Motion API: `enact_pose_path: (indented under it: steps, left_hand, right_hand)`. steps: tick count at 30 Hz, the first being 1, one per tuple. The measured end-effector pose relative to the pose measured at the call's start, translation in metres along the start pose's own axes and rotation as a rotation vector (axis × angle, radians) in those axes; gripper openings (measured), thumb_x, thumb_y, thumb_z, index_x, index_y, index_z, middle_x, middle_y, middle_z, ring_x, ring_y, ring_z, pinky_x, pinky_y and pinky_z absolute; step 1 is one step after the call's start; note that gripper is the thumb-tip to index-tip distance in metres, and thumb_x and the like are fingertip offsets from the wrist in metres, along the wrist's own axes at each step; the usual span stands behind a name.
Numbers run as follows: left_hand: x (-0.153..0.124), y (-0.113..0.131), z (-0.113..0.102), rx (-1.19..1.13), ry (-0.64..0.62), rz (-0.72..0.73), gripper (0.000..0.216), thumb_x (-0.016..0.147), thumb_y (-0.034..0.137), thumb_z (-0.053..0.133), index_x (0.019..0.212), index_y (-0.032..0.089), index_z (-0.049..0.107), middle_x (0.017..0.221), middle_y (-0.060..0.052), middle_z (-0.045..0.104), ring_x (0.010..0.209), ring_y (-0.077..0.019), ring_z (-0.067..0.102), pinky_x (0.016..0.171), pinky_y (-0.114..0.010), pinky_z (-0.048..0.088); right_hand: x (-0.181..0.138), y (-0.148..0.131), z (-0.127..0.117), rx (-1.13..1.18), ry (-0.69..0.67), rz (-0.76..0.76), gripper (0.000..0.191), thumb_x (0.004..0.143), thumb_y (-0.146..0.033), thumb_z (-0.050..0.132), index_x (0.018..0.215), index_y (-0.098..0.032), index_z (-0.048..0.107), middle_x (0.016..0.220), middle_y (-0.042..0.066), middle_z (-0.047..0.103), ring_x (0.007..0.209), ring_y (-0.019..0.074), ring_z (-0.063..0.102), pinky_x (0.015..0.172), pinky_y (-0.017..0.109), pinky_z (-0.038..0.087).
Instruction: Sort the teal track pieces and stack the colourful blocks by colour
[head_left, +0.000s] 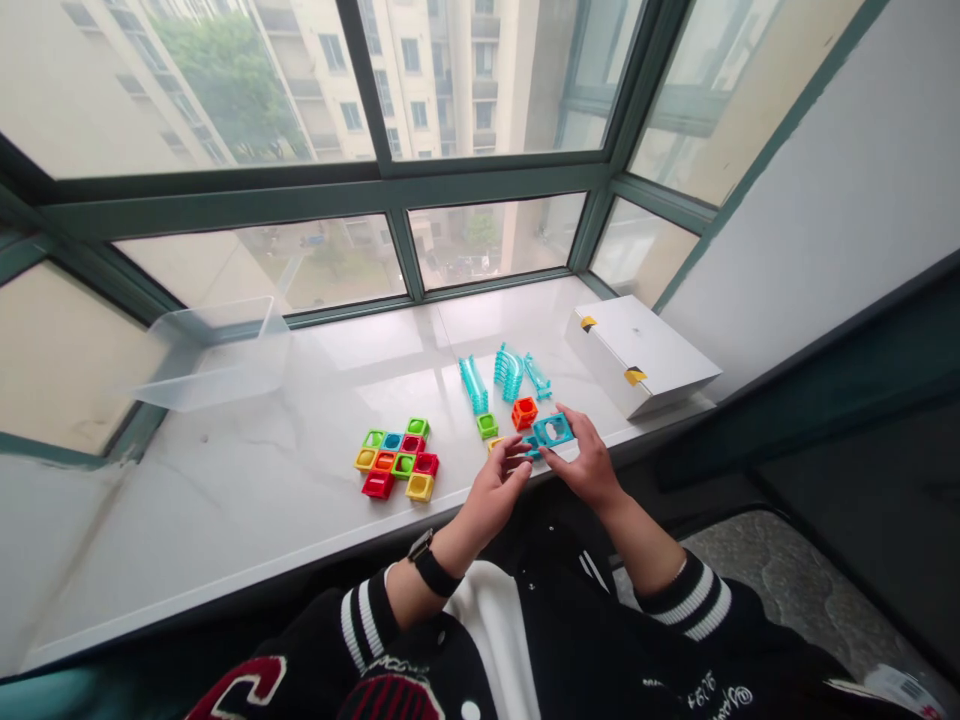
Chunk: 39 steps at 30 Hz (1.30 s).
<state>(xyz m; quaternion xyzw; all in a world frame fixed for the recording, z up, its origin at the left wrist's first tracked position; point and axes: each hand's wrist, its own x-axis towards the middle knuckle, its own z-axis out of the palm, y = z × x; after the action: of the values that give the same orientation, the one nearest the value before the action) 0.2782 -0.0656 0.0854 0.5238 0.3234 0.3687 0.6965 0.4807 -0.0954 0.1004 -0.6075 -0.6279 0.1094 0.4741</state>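
a blue block [553,420] is held in the right hand [589,462] above the near edge of a white windowsill [285,460].
the block is pinched between the right thumb and fingers, its opening in view. the left hand [491,490] is held close by, fingers partly curled beside a smaller blue part [532,446]; whether that part is gripped cannot be told. a yellow block [495,443] is partly hidden by the left fingers. just beyond the hands, an orange-red cube [524,413] and a green block [487,426] are set down, with turquoise track pieces [508,372] laid behind them. coloured blocks [385,461] are grouped to the left, and a white box [652,350] is placed to the right.
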Motion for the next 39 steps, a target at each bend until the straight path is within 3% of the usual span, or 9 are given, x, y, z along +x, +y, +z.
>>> enact_pose_path:
  steps: [6, 10, 14, 21, 27, 33, 39]
  left_hand:
    - [0.001, -0.031, 0.008, 0.043, -0.052, -0.235, 0.057, 0.094, 0.052, 0.07, 0.143, 0.023, 0.059, 0.156, -0.014, 0.056, 0.145, -0.0321, 0.051, 0.127, -0.052, 0.035]
    - [0.006, -0.049, 0.009, 0.011, -0.052, -0.358, 0.068, 0.091, 0.047, 0.074, 0.151, 0.025, 0.051, 0.158, -0.013, 0.054, 0.148, -0.0329, 0.048, 0.126, -0.052, 0.035]
    - [0.012, -0.067, 0.015, -0.008, -0.046, -0.37, 0.086, 0.083, 0.036, 0.082, 0.158, 0.024, 0.042, 0.16, -0.016, 0.052, 0.152, -0.0344, 0.045, 0.126, -0.052, 0.035]
    - [0.022, -0.079, 0.023, -0.007, 0.047, -0.356, 0.103, 0.077, 0.034, 0.086, 0.165, 0.029, 0.032, 0.174, -0.015, 0.029, 0.151, -0.0377, 0.047, 0.128, -0.055, 0.033]
    - [0.026, -0.076, 0.025, -0.022, 0.026, -0.33, 0.097, 0.083, 0.03, 0.078, 0.167, 0.028, 0.031, 0.174, -0.013, 0.032, 0.152, -0.0345, 0.046, 0.131, -0.052, 0.027]
    - [0.028, -0.075, 0.023, -0.019, 0.017, -0.291, 0.093, 0.084, 0.032, 0.076, 0.167, 0.028, 0.033, 0.167, -0.011, 0.045, 0.15, -0.0354, 0.049, 0.131, -0.054, 0.028]
    - [0.028, -0.076, 0.023, 0.004, 0.053, -0.274, 0.095, 0.084, 0.033, 0.078, 0.167, 0.027, 0.032, 0.167, -0.01, 0.045, 0.158, -0.0335, 0.037, 0.135, -0.052, 0.015]
  right_hand:
    - [-0.017, 0.056, -0.002, 0.047, 0.037, 0.245, 0.064, 0.086, -0.051, 0.078, 0.141, -0.022, 0.061, 0.137, 0.015, 0.067, 0.115, 0.0312, 0.069, 0.098, 0.048, 0.061]
    - [-0.023, 0.081, 0.017, 0.081, -0.066, 0.275, 0.064, 0.086, -0.046, 0.078, 0.143, -0.022, 0.061, 0.138, 0.014, 0.067, 0.12, 0.0305, 0.068, 0.1, 0.049, 0.061]
    - [-0.024, 0.096, 0.036, 0.086, -0.128, 0.271, 0.066, 0.086, -0.042, 0.077, 0.147, -0.024, 0.058, 0.139, 0.013, 0.066, 0.125, 0.0296, 0.066, 0.102, 0.047, 0.06]
    - [-0.022, 0.099, 0.047, -0.006, -0.177, 0.247, 0.067, 0.084, -0.036, 0.077, 0.147, -0.024, 0.059, 0.137, 0.013, 0.067, 0.126, 0.0302, 0.066, 0.11, 0.051, 0.055]
    - [-0.021, 0.098, 0.057, -0.026, -0.207, 0.25, 0.064, 0.086, -0.035, 0.076, 0.146, -0.024, 0.059, 0.137, 0.013, 0.067, 0.126, 0.0305, 0.065, 0.11, 0.051, 0.055]
    - [-0.025, 0.104, 0.064, 0.029, -0.201, 0.299, 0.064, 0.086, -0.038, 0.074, 0.147, -0.024, 0.057, 0.136, 0.012, 0.065, 0.119, 0.028, 0.068, 0.098, 0.045, 0.062]
    - [-0.028, 0.101, 0.066, 0.021, -0.176, 0.317, 0.064, 0.087, -0.04, 0.074, 0.147, -0.024, 0.058, 0.135, 0.013, 0.066, 0.115, 0.028, 0.07, 0.092, 0.044, 0.064]
